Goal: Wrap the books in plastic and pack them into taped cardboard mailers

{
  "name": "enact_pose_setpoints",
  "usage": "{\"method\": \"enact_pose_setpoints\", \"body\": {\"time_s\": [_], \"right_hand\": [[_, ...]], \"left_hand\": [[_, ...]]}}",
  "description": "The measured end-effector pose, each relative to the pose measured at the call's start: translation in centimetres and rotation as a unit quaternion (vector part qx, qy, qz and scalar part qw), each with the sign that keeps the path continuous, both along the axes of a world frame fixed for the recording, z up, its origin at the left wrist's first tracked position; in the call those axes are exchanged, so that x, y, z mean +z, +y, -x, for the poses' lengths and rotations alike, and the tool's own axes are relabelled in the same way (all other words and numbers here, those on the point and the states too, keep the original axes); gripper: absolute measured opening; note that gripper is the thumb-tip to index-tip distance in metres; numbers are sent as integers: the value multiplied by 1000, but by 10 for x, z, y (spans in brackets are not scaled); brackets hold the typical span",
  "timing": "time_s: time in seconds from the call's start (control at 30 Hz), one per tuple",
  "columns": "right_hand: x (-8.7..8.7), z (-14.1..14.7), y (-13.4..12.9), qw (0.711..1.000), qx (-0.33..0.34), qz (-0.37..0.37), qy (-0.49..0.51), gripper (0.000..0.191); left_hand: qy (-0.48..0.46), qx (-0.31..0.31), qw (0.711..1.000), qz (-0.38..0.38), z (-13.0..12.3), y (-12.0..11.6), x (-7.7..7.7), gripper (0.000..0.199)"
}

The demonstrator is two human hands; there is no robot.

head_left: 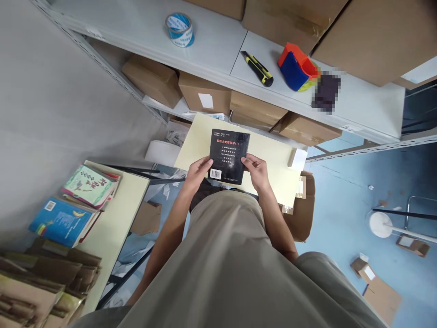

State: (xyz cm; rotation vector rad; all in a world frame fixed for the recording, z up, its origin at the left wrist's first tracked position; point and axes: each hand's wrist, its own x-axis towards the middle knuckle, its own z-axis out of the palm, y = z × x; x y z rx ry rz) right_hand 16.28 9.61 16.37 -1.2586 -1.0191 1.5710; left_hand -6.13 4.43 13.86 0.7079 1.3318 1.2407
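A black book [229, 152] with red and white print and a barcode at its lower left is held over the pale yellow table [273, 175]. My left hand [198, 172] grips its left edge, thumb on the cover. On the right edge my right hand [256, 169] pinches it the same way, with the thumb on top. The fingers behind the book are hidden. A small white box [298, 159] stands at the table's right end.
On the shelf [218, 54] ahead are a tape roll [180, 30], a yellow-black cutter [257, 68], a red-blue tape dispenser [296, 67] and cartons. Stacked books [61, 221] and flattened cardboard [30, 287] lie on the left table. An open carton [307, 209] stands at the right.
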Motion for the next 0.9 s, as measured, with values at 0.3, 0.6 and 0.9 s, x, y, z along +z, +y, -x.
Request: {"method": "enact_pose_setpoints", "body": {"time_s": [0.3,0.6,0.9], "right_hand": [[-23,-4,11,992,-40,-44,-113,58],[-4,32,-1,986,20,-77,-149,49],[-5,2,23,999,22,-31,-19,48]], "left_hand": [[-10,71,997,10,-14,6,1,54],[173,-12,983,-63,-55,2,4,37],[149,39,987,-45,-26,25,6,40]]}}
